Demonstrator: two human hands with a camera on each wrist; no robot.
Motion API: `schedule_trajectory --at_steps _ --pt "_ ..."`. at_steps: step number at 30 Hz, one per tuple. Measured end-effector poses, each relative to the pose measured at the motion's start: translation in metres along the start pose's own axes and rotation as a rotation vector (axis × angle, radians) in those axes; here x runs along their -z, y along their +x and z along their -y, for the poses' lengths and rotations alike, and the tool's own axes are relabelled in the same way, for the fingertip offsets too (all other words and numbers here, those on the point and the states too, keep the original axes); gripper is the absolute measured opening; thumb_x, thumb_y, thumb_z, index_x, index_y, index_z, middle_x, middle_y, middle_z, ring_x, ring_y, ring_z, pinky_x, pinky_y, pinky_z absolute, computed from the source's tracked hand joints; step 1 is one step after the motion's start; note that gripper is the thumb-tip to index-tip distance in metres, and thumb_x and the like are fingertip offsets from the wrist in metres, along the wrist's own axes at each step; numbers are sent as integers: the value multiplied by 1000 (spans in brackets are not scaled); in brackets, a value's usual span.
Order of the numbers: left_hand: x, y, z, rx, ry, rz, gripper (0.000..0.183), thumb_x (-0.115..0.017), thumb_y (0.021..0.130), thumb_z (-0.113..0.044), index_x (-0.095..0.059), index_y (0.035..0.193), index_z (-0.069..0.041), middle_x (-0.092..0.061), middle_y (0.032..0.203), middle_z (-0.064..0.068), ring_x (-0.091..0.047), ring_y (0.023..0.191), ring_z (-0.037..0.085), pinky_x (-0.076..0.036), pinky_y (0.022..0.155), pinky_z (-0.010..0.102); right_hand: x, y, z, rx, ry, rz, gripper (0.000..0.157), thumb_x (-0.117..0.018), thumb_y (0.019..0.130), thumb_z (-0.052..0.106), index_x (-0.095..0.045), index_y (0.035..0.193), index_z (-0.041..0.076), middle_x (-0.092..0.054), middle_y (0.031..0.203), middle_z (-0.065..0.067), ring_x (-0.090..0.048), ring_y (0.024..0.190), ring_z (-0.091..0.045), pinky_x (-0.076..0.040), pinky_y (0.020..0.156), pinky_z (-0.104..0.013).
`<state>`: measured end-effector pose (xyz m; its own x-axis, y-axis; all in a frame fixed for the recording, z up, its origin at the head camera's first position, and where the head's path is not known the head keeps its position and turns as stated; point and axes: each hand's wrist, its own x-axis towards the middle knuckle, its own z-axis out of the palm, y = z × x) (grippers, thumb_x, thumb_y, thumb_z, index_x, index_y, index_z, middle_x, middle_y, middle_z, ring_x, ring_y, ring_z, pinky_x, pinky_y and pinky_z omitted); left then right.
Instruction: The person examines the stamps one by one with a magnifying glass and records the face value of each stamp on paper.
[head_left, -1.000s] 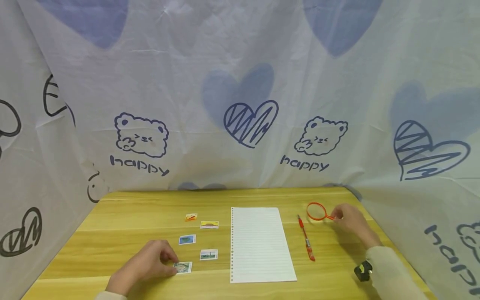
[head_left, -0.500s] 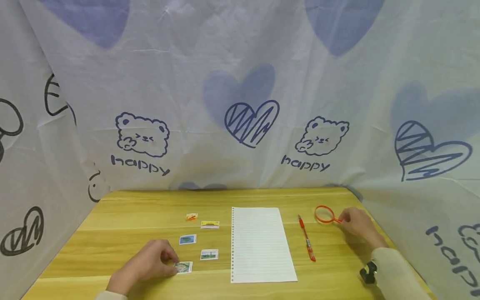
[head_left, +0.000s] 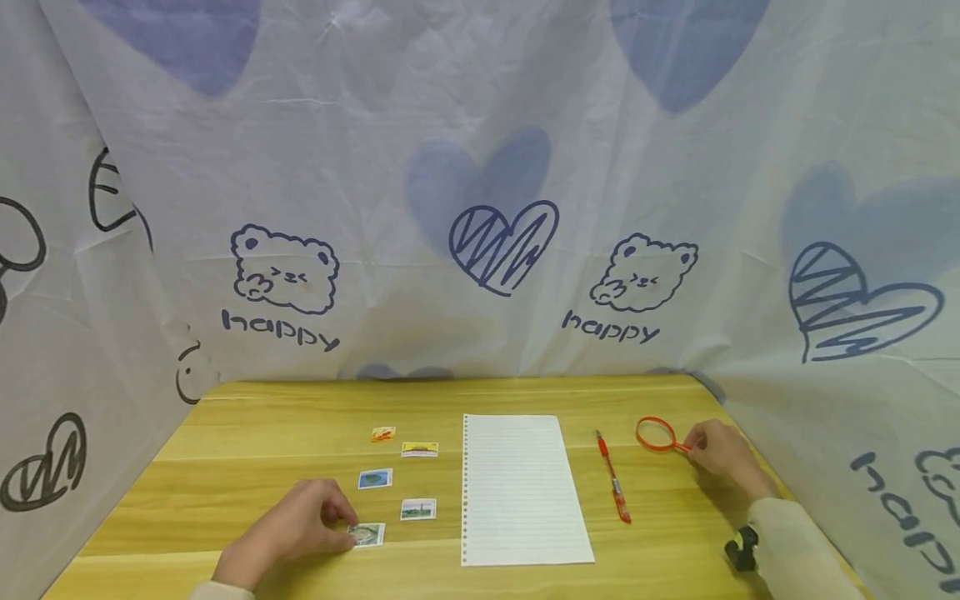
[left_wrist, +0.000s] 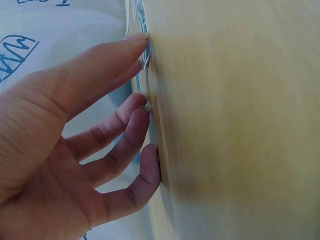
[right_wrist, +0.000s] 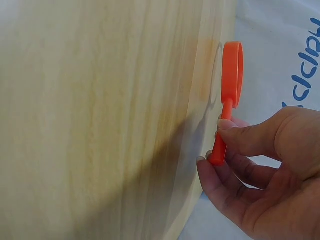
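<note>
In the head view, my left hand (head_left: 292,525) is at the near left of the table, thumb and index finger pinching the left edge of a green postage stamp (head_left: 370,535) on the wood. The left wrist view shows that stamp (left_wrist: 141,20) almost edge-on, partly covered by the fingertips. Over at the right side, my right hand (head_left: 722,450) holds the handle of a red magnifying glass (right_wrist: 231,75) between thumb and fingers. Its round frame points left, and the right wrist view has it just above the tabletop, casting a shadow.
Several more stamps (head_left: 417,509) lie in two loose columns left of a lined sheet of paper (head_left: 517,492). A red pen (head_left: 612,477) lies between the paper and the magnifying glass. Printed white cloth (head_left: 390,333) hangs behind and beside the wooden table (head_left: 255,433).
My right hand has drawn the magnifying glass rightward and slightly nearer, away from the pen. My left hand and its stamp have stayed in place.
</note>
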<state>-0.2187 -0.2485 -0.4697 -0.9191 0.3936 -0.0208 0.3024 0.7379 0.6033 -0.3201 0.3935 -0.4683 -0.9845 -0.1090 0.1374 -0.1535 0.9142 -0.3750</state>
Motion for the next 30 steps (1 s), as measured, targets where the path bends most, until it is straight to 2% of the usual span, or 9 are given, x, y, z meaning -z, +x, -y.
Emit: schedule_trajectory --at_steps 13,24,30 --pt "-1 1 -1 -6 4 0 17 -91 76 -21 -80 88 -19 -68 92 -6 -56 83 5 -48 71 19 4 -5 -1 -20 -28 -10 5 -72 79 1 -74 83 1 -73 80 -12 -66 77 -26 -52 70 -43" --pt "0 0 1 -14 -4 7 17 -91 76 -22 -80 89 -20 -69 93 -6 -57 85 6 -49 72 19 4 -8 -3 -29 -19 18 4 -74 81 0 -73 85 0 -73 80 -12 -65 75 -24 -51 69 -41" --pt "0 1 1 -17 -2 6 18 -91 76 -22 -80 90 -20 -68 92 -6 -56 83 6 -48 71 19 5 -7 -3 -30 -18 29 5 -73 81 0 -73 86 0 -73 83 -15 -67 79 -29 -53 72 -45"
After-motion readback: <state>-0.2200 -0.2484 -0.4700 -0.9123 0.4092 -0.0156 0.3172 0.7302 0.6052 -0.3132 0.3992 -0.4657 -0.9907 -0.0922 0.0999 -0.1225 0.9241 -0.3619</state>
